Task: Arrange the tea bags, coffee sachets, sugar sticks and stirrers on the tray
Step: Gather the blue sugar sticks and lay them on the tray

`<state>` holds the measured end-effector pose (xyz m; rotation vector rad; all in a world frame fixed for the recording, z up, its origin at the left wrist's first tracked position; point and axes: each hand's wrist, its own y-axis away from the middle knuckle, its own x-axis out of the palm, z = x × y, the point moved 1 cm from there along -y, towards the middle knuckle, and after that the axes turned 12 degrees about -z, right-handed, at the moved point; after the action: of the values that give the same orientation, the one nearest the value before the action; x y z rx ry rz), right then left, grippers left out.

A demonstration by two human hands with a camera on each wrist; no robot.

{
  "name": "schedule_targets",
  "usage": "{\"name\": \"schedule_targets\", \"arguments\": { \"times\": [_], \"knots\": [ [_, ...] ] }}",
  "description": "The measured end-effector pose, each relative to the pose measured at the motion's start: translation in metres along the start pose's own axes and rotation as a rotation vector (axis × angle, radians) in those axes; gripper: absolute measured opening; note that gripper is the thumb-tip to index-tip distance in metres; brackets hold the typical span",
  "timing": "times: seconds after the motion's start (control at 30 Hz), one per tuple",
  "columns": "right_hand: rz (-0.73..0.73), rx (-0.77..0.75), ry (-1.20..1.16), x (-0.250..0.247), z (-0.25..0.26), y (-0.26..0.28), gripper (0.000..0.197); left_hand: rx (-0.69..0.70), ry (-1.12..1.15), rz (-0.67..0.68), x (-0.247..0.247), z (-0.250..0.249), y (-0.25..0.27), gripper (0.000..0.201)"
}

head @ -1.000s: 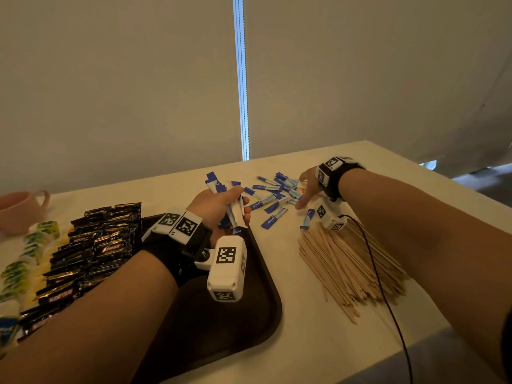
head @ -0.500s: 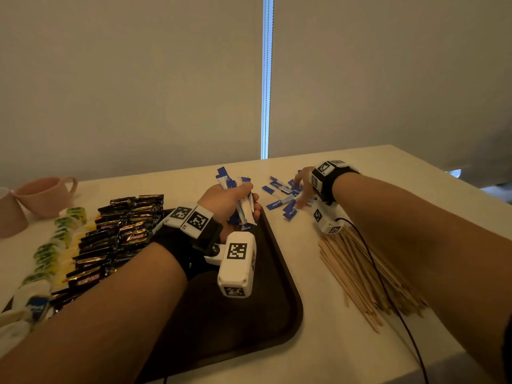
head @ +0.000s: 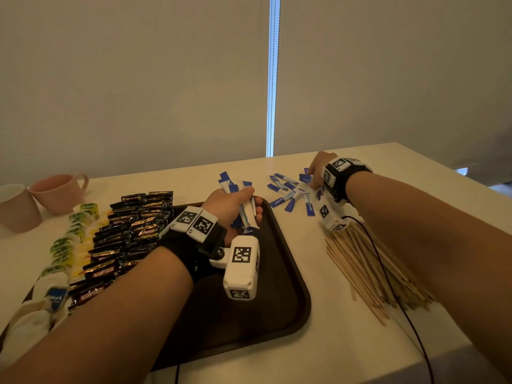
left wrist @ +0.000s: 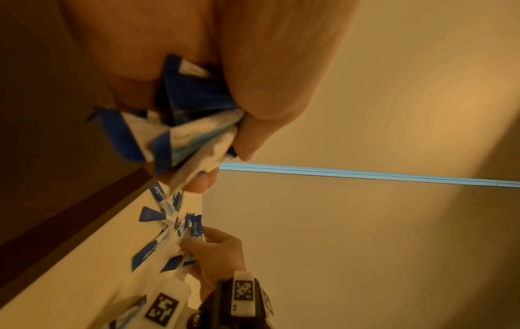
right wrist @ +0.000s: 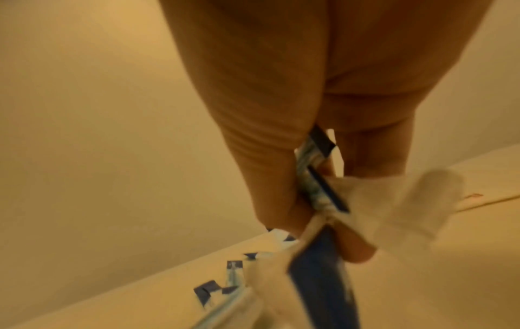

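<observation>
Pink cups (head: 59, 189), 2 of them, stand at the far left of the counter (head: 332, 342), one partly cut off by the frame edge. Just right of them a column of tea bags (head: 74, 234) with green and yellow labels runs from far to near along the left side of the brown tray (head: 291, 273). Beside it lie black coffee sachets (head: 133, 231) in overlapping rows, their long axes running left to right.

Over the far middle of the tray the left hand (head: 232, 206) is closed around a bundle of blue-and-white sugar sticks (head: 243, 206). Their long axes stand nearly upright, fanned a little, blue ends showing above and below the fist.

Right of the tray's far corner, loose sugar sticks (head: 288, 194) lie scattered flat on the counter, pointing in many directions. The right hand (head: 318, 170) is down among them; the right wrist view shows its thumb and fingers (right wrist: 270, 189) pinching a few sticks.

Nearer, under the right forearm, a heap of wooden stirrers (head: 368, 270) lies on the counter, long axes running from far-left to near-right, spreading slightly at the near end.
</observation>
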<state>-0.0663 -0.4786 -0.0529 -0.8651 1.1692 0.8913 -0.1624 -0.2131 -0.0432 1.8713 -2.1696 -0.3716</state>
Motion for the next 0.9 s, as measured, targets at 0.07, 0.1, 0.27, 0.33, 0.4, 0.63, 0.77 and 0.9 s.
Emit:
{"name": "schedule_targets", "arguments": {
  "times": [0.07, 0.1, 0.27, 0.33, 0.4, 0.63, 0.77, 0.9],
  "knots": [
    [-0.037, 0.013, -0.086, -0.014, 0.002, 0.011, 0.048, -0.011, 0.011, -0.018, -0.001, 0.002, 0.002, 0.031],
    [-0.058, 0.012, -0.124, -0.020, 0.003, 0.013, 0.047, -0.016, 0.015, -0.027, -0.001, 0.003, 0.003, 0.031],
    [-0.133, -0.100, -0.389, -0.057, 0.026, 0.049, 0.048, -0.011, 0.110, -0.118, -0.006, 0.008, 0.010, 0.027],
    [-0.107, -0.168, -0.539, -0.068, 0.042, 0.073, 0.045, -0.018, 0.159, -0.131, -0.008, 0.008, 0.015, 0.026],
    [-0.039, -0.250, -0.697, -0.071, 0.060, 0.101, 0.042, -0.060, 0.204, -0.122, -0.010, 0.008, 0.022, 0.026],
    [0.157, -0.422, -0.908, -0.047, 0.103, 0.175, 0.027, -0.023, 0.230, -0.299, -0.030, 0.019, 0.035, 0.040],
    [0.077, -0.488, -0.822, -0.037, 0.114, 0.182, 0.028, -0.084, 0.430, -0.217, -0.044, 0.021, 0.042, 0.041],
    [0.026, -0.570, -0.736, -0.037, 0.126, 0.188, 0.029, 0.009, 0.175, -0.192, -0.056, 0.019, 0.040, 0.072]
  ]
}}
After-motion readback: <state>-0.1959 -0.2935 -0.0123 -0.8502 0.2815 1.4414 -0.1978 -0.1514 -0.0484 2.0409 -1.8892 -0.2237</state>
